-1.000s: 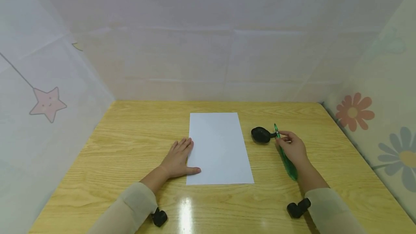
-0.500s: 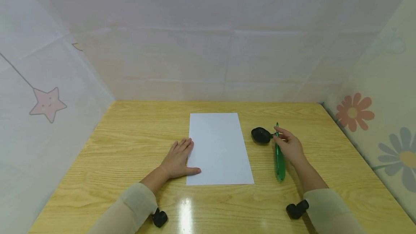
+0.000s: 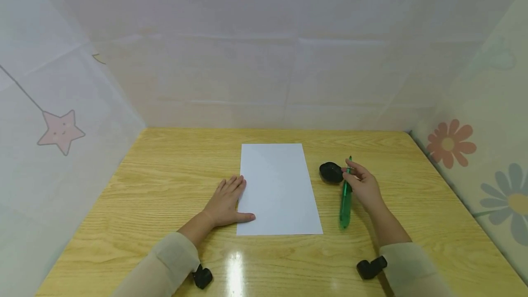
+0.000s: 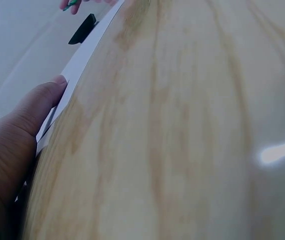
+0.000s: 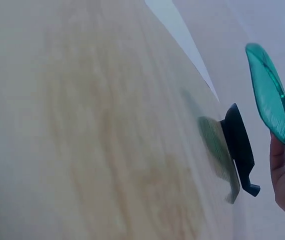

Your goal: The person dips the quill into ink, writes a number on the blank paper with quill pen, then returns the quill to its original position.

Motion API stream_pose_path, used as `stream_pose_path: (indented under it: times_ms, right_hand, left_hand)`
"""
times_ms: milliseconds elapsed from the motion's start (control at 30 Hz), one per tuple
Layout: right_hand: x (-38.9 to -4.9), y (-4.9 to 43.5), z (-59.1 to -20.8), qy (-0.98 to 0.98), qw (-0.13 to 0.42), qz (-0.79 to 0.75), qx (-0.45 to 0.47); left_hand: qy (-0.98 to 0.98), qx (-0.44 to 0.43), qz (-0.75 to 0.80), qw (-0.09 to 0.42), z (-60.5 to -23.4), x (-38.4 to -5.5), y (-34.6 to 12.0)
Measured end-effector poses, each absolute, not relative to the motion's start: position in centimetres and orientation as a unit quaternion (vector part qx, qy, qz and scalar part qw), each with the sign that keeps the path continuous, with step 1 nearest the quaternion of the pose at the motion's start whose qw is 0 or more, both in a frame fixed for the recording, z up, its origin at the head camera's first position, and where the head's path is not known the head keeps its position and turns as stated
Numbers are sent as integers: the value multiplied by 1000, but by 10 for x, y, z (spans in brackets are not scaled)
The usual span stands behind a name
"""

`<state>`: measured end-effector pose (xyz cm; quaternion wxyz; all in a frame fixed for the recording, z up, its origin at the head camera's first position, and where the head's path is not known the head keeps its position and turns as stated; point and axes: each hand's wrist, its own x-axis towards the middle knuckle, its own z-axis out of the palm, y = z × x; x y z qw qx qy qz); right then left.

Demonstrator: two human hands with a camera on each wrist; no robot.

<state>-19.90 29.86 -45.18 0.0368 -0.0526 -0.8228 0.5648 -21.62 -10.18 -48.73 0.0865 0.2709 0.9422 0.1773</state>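
Note:
A white sheet of paper (image 3: 280,187) lies flat on the wooden table. My left hand (image 3: 226,203) rests on its left edge with fingers extended and thumb spread over the paper; the left wrist view shows the thumb (image 4: 40,102) on the edge. Right of the sheet, my right hand (image 3: 366,189) pinches a green feather-shaped pen (image 3: 345,207) between thumb and fingers near its narrow end. The narrow end points to the back, the broad end toward me. Beside the fingertips stands a small black dish (image 3: 331,172); its short handle (image 5: 252,190) shows in the right wrist view.
The yellow wood-grain table (image 3: 165,164) ends at a pale cloth backdrop (image 3: 264,81) behind and at both sides. Black wrist cameras (image 3: 203,277) hang under both sleeves. A light reflection shines near the front of the table.
My right hand has moved slightly left, and the pen's broad end has swung left from slanting under the wrist to nearly straight toward me. The left hand and paper stay put.

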Motion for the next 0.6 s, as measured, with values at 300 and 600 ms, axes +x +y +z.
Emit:
stream_pose_path:
  times_ms: [300, 600]
  right_hand:
    - [-194, 296, -451, -822, 48, 566, -38]
    - [-193, 294, -449, -798, 71, 598, -8]
  left_hand:
    - [942, 274, 177, 83, -489, -217, -103]
    - [942, 274, 176, 85, -488, -217, -102]
